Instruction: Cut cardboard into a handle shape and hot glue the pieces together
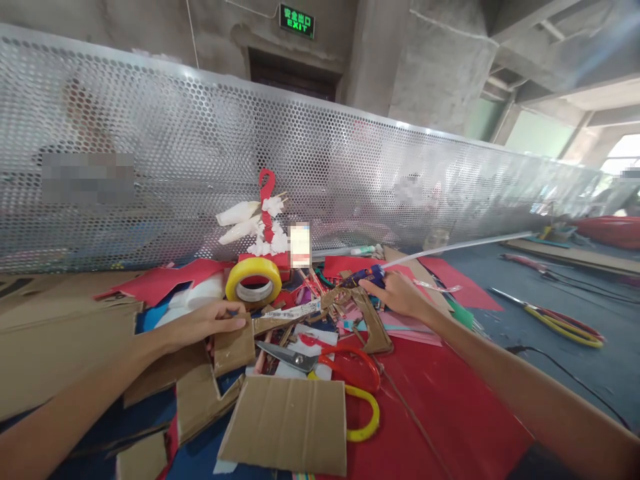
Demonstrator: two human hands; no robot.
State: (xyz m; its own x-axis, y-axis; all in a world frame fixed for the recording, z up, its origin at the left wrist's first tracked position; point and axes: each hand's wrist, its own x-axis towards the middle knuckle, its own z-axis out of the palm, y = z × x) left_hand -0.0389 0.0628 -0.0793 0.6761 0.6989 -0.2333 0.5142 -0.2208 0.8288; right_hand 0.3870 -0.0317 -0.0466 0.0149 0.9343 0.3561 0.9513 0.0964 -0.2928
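Observation:
My left hand [227, 317] pinches a small brown cardboard piece [235, 350] between thumb and fingers. Beside it runs a narrow cardboard strip [290, 315] with a white printed label; I cannot tell whether the hand holds that too. My right hand [397, 293] is wrapped round a dark blue glue gun [363, 275], its nozzle toward the left hand. A long whitish glue stick [450, 248] sticks out behind the gun. Under the gun lies an angled cardboard piece [376, 330]. Scissors [350, 367] with red and yellow handles lie nearer, partly under a cardboard square [290, 423].
A yellow tape roll [254, 280] stands behind the left hand, near a red and white bird-like figure [267, 220]. Red sheet [425, 400] covers the right front. More scissors [560, 323] and cables lie farther right. A perforated metal panel [325, 160] closes off the back.

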